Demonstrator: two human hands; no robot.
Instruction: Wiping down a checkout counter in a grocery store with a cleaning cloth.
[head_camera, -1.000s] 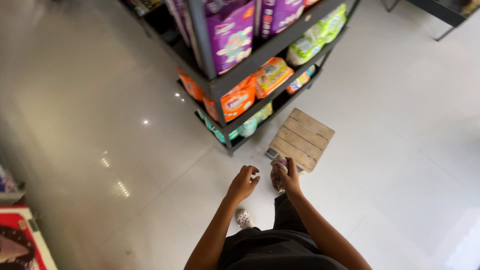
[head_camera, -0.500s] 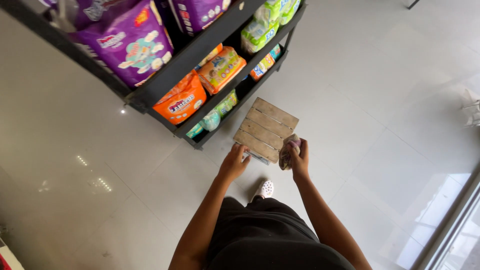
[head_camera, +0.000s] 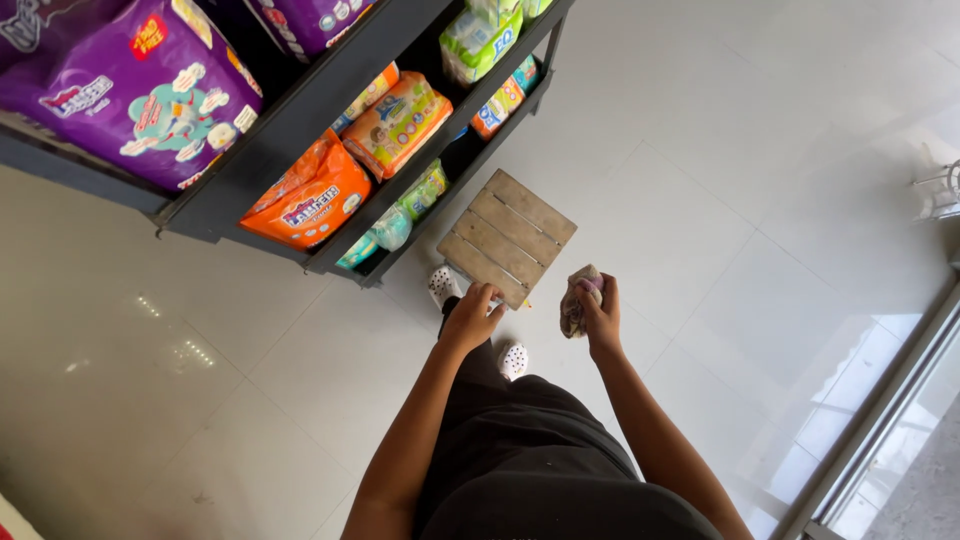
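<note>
My right hand (head_camera: 600, 312) grips a crumpled beige cloth (head_camera: 577, 298) held out in front of my body. My left hand (head_camera: 474, 314) is loosely closed just left of it, with nothing seen in it. Below and ahead of both hands lies a small wooden slatted stool (head_camera: 508, 235) on the pale tiled floor (head_camera: 700, 200). My white perforated shoes (head_camera: 443, 283) stand right beside the stool. A dark metal shelf rack (head_camera: 300, 110) rises on the left.
The rack holds purple diaper packs (head_camera: 140, 90) on top, orange packs (head_camera: 310, 200) and green packs (head_camera: 480, 40) lower down. A glass door with a metal frame (head_camera: 880, 410) runs along the right. A white wire object (head_camera: 940, 190) stands at the far right edge.
The view has shifted closer to the rack and the stool. My hands have drifted slightly apart, the right one still holding the cloth. My left foot now stands by the stool's corner.
</note>
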